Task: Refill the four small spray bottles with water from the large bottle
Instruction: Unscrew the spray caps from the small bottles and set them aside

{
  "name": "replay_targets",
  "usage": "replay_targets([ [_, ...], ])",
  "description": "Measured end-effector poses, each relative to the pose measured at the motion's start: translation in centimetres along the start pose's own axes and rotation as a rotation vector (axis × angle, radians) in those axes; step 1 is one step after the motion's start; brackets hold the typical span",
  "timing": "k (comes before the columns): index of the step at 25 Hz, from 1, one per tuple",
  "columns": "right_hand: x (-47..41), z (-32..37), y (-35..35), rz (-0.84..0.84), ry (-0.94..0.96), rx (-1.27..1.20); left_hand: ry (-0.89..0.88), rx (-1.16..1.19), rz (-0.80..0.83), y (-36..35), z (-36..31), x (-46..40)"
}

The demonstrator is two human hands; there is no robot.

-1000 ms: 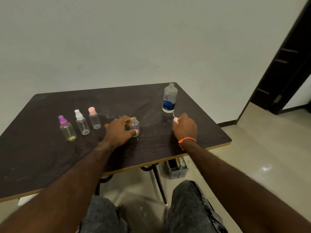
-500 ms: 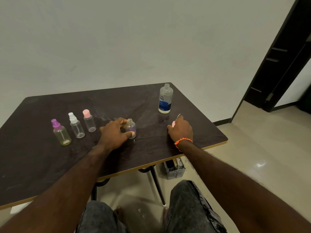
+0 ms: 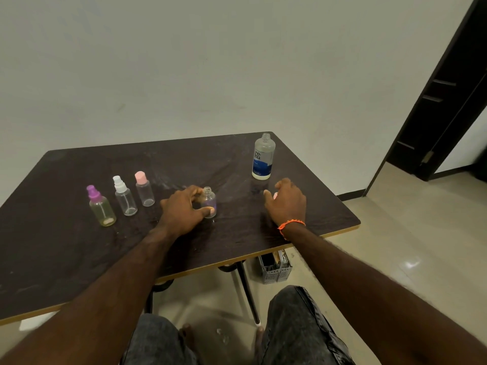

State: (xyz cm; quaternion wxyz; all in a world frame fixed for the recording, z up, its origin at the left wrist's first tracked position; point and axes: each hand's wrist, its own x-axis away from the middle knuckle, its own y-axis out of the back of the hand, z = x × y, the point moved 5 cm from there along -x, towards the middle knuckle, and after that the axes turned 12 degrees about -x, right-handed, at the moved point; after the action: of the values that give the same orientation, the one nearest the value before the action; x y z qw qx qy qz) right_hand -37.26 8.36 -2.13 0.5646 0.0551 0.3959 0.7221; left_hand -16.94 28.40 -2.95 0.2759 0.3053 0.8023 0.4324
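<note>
Left hand (image 3: 184, 210) curls round the open clear bottle (image 3: 209, 205) — upright, mid-table (image 3: 66, 259), dark and scuffed. Right hand (image 3: 287, 204) rests near the large bottle (image 3: 263, 156); something pink beneath, grip unclear. Three capped bottles (image 3: 123, 197) stand left.

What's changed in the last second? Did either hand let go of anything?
The right hand is setting the pink spray top on the table, its pinch loosening. The left hand keeps its grip on the uncapped small bottle. The large bottle and the three capped bottles stay put.
</note>
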Motion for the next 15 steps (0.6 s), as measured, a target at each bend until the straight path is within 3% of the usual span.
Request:
replay_targets([
  [2,0.2,2.2,-0.6,0.04,0.13,-0.151,0.008,0.003,-0.002,0.0,0.1,0.0],
  [6,2.5,7.4,-4.7,0.433,0.351,-0.277,0.029,-0.054,-0.043,0.6,0.0,0.1],
  [8,3.5,9.0,-7.0,0.545,0.372,-0.326,0.037,-0.088,-0.07,0.7,0.2,0.0],
  [15,0.5,11.8,-12.0,0.544,0.211,-0.445,0.177,-0.197,-0.146,1.5,1.7,-2.4],
])
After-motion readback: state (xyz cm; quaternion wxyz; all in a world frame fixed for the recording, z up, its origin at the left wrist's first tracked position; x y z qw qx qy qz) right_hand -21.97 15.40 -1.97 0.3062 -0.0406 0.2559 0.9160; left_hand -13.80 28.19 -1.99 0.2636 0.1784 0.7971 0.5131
